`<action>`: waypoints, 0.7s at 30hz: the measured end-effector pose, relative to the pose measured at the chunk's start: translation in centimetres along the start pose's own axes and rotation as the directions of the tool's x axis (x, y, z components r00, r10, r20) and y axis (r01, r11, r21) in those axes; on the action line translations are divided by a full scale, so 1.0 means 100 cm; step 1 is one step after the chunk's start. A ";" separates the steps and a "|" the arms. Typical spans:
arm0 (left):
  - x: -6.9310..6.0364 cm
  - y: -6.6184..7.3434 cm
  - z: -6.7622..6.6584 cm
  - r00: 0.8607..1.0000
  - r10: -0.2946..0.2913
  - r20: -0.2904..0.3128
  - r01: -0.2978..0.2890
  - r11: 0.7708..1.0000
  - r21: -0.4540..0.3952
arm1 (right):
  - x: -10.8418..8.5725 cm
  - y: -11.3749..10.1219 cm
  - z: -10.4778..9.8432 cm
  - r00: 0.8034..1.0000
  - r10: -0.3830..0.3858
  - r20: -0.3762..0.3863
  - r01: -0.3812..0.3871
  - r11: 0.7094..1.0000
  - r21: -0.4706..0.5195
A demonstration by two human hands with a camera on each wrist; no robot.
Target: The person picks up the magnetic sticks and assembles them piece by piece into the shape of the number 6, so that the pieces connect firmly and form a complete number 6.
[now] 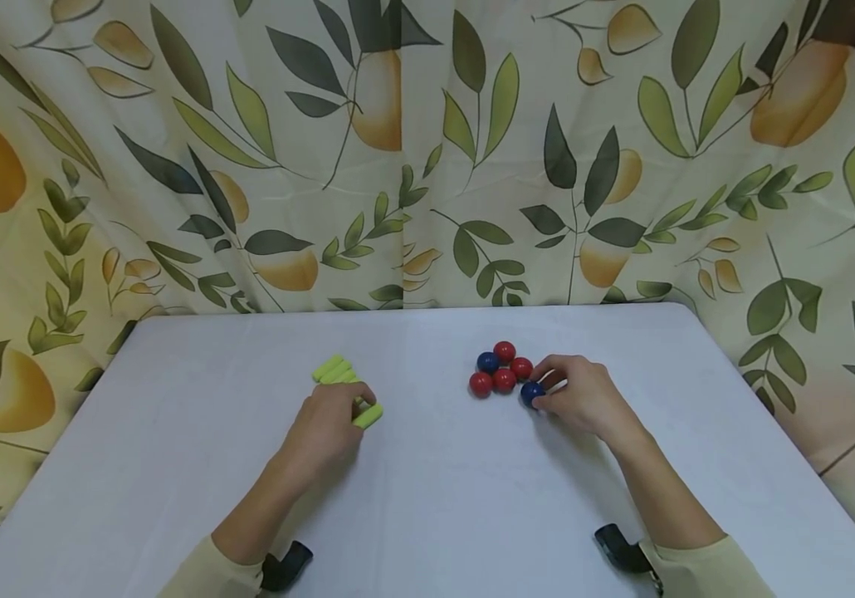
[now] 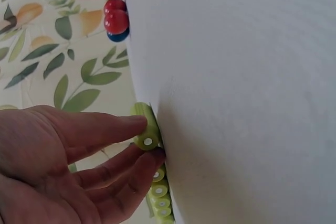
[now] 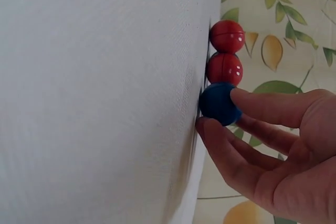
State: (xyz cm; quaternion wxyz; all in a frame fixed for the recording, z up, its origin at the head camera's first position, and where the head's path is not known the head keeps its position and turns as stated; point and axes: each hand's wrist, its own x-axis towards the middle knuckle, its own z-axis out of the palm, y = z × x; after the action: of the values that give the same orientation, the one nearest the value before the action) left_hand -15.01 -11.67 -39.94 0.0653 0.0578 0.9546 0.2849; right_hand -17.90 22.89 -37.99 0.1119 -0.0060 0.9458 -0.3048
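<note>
My left hand (image 1: 326, 423) holds a short light-green cylinder (image 1: 369, 416) between thumb and fingertips. In the left wrist view this cylinder (image 2: 149, 132) has a white round spot on its end. Several similar green cylinders (image 1: 334, 368) lie side by side just beyond that hand, partly hidden by it. On the other side, my right hand (image 1: 584, 397) pinches a glossy blue ball (image 1: 531, 394), seen closer as the blue ball (image 3: 219, 103) in the right wrist view. Several red balls (image 1: 504, 380) and a second blue ball (image 1: 487, 362) sit grouped to its left.
A white-covered table (image 1: 427, 498) carries everything. Behind it hangs a curtain (image 1: 487, 208) printed with leaves and fruit. Black wrist mounts (image 1: 287, 566) are on both forearms, near the pale sleeves (image 1: 704, 569).
</note>
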 end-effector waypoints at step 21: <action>0.000 0.008 -0.002 0.996 0.039 0.084 -0.025 0.986 -0.164 | -0.003 0.001 -0.002 0.999 0.015 0.034 -0.018 0.996 0.090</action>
State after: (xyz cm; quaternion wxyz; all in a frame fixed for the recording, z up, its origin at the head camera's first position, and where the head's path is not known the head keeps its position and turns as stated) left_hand -14.95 -11.09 -39.35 0.1069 0.0801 0.9233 0.3602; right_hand -17.65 23.07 -37.84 0.1302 0.0019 0.9290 -0.3463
